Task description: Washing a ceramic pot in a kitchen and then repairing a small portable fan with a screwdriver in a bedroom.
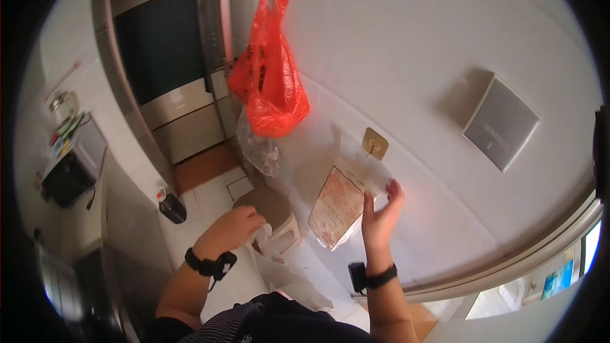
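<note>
My left hand (pixel 236 227) is closed on a crumpled whitish piece (pixel 262 235) of thin material; whether tissue or plastic, I cannot tell. Below it a translucent white plastic bag (pixel 292 279) spreads near the floor. A paper tissue pack (pixel 337 206) with a pink floral print hangs against the wall from a gold adhesive hook (pixel 375 143). Beside the pack's right edge, my right hand (pixel 381 213) is raised with thumb and fingers apart. Its thumb overlaps the pack's edge; contact is unclear.
A red plastic bag (pixel 273 89) hangs on the wall, with a clear bag (pixel 259 146) below it. A stool (pixel 283 219) stands by the wall. At left are a dark bottle (pixel 171 206) on the floor and a counter holding a black appliance (pixel 73 168). Behind is a door (pixel 159 44).
</note>
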Demonstrator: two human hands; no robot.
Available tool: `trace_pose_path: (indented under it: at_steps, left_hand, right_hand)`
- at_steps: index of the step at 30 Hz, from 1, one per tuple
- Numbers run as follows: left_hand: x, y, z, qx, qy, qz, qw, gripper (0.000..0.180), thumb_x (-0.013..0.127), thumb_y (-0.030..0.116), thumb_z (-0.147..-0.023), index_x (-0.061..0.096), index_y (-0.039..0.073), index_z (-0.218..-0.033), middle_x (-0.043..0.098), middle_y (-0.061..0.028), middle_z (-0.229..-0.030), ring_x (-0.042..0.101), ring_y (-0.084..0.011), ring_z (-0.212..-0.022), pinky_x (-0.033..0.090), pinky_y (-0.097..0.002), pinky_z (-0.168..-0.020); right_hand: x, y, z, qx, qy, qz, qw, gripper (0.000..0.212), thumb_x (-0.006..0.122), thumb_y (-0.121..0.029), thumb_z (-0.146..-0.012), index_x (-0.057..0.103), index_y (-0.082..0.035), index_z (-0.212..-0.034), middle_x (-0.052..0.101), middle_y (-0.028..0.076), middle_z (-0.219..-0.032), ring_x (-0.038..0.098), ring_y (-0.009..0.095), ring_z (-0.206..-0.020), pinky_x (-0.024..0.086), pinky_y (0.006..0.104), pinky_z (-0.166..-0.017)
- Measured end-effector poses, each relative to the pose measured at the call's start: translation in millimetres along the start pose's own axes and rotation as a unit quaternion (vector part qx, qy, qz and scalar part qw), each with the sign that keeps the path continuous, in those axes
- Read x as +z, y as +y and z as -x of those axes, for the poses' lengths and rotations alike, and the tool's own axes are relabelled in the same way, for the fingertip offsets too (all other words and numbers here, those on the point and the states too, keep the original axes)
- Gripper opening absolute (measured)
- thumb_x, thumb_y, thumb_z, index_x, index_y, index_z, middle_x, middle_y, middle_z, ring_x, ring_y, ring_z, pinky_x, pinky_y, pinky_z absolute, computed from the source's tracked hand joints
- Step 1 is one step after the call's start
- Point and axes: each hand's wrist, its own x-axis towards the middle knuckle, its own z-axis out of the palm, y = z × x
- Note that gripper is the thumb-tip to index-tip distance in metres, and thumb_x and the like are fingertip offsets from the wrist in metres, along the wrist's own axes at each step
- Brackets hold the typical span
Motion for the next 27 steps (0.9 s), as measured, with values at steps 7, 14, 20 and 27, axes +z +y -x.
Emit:
trace_pose_path:
  at_steps: [7, 14, 20, 27]
  left_hand:
    - [1.8, -73.0, -12.8, -0.013, -0.021, 0.087, 0.996, 0.013, 0.06, 0.007, -0.077, 0.061, 0.005, -0.09, 0.055, -0.0121, -0.084, 0.055, -0.0304, -0.079, 0.046, -0.0364, -0.07]
    - [0.3, -95.5, -55.1, 0.031, -0.012, 0.113, 0.993, 0.012, 0.058, 0.007, -0.078, 0.06, 0.005, -0.09, 0.054, -0.0124, -0.084, 0.054, -0.031, -0.078, 0.046, -0.037, -0.069]
    - [10.8, -95.4, -59.4, 0.047, -0.048, 0.139, 0.988, 0.017, 0.057, 0.007, -0.078, 0.061, 0.006, -0.094, 0.054, -0.0111, -0.085, 0.055, -0.029, -0.081, 0.046, -0.036, -0.071]
    - [10.1, -87.4, -61.3, 0.034, -0.056, 0.139, 0.988, 0.016, 0.058, 0.009, -0.078, 0.062, 0.007, -0.093, 0.053, -0.0106, -0.081, 0.054, -0.0289, -0.077, 0.046, -0.0368, -0.067]
  right_hand:
    - [56.2, -2.6, -10.9, 0.201, 0.084, 0.023, 0.976, 0.049, 0.069, -0.012, -0.077, 0.044, 0.003, -0.116, 0.048, 0.005, -0.066, 0.049, 0.015, -0.061, 0.041, 0.0264, -0.056]
    - [49.4, -26.6, -50.2, 0.101, 0.1, -0.072, 0.987, 0.014, 0.051, -0.007, -0.088, 0.054, 0.004, -0.095, 0.059, 0.009, -0.074, 0.057, 0.013, -0.067, 0.046, 0.0253, -0.062]
    - [34.0, -53.3, -77.1, 0.238, 0.041, -0.063, 0.968, 0.016, 0.047, -0.005, -0.085, 0.054, 0.003, -0.097, 0.059, 0.01, -0.071, 0.059, 0.013, -0.06, 0.047, 0.0251, -0.056]
    - [26.3, -42.8, -56.3, 0.303, -0.001, -0.123, 0.945, 0.021, 0.056, -0.012, -0.083, 0.057, 0.005, -0.094, 0.06, 0.01, -0.064, 0.058, 0.012, -0.055, 0.045, 0.0246, -0.052]
